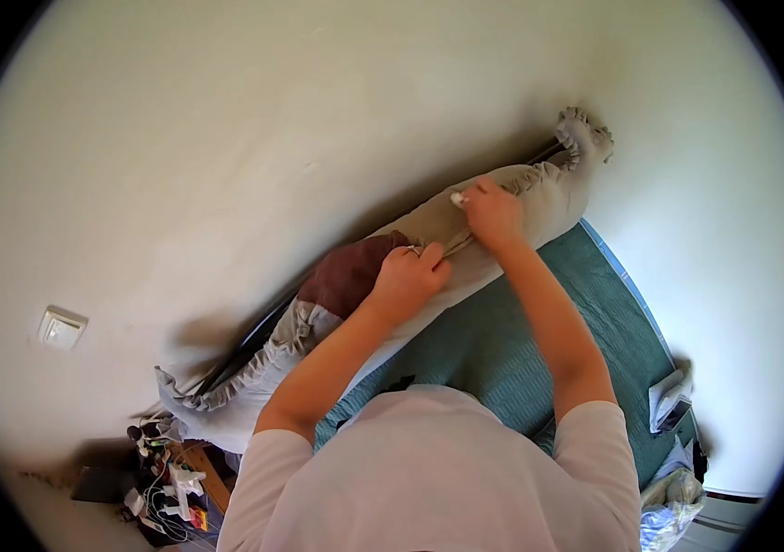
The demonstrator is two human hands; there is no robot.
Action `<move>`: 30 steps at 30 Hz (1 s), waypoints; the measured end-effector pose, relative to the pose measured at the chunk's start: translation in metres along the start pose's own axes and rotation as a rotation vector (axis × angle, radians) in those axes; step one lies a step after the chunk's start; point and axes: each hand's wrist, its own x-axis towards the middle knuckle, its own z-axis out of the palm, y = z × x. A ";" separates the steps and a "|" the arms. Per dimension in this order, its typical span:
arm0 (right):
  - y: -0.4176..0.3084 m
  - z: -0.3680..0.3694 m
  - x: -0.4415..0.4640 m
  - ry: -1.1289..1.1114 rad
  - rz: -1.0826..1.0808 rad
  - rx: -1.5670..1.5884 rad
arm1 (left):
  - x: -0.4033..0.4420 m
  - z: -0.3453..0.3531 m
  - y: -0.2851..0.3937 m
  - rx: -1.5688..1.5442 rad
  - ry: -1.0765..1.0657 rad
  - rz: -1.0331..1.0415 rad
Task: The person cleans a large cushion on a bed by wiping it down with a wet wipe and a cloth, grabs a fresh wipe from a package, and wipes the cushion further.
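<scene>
A beige fabric cover [558,198] with gathered, ruffled ends is drawn over a long headboard against the wall. Around its middle, a dark brown patch of cloth [346,276] shows. My left hand [410,281] is closed at the cover beside the brown patch, its fingers pinching the fabric. Farther up and to the right, my right hand [493,213] is closed too, and a small white object [457,199] pokes out from its fingertips; its kind is unclear. A fold of the cover runs between both hands. A dark edge of the headboard [254,336] peeks out at the lower left.
A bed with a green quilted cover [466,350] lies below the headboard. Cables and small items crowd a bedside surface [213,478] at lower left. A phone [674,416] and plastic bags [673,511] lie at right. A light switch [63,327] is on the wall.
</scene>
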 end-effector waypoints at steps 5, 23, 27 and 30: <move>0.005 -0.006 0.000 0.217 0.026 0.163 | -0.026 -0.088 -0.012 0.126 -0.022 -0.594; -0.012 -0.008 -0.034 -0.045 -0.291 -0.003 | -0.035 -0.010 0.006 0.015 -0.061 -0.092; 0.027 -0.037 -0.005 0.027 -0.032 0.009 | -0.034 -0.014 0.012 0.028 0.017 -0.096; -0.034 -0.042 -0.003 0.084 -0.185 0.218 | -0.031 -0.019 0.015 0.071 0.080 -0.070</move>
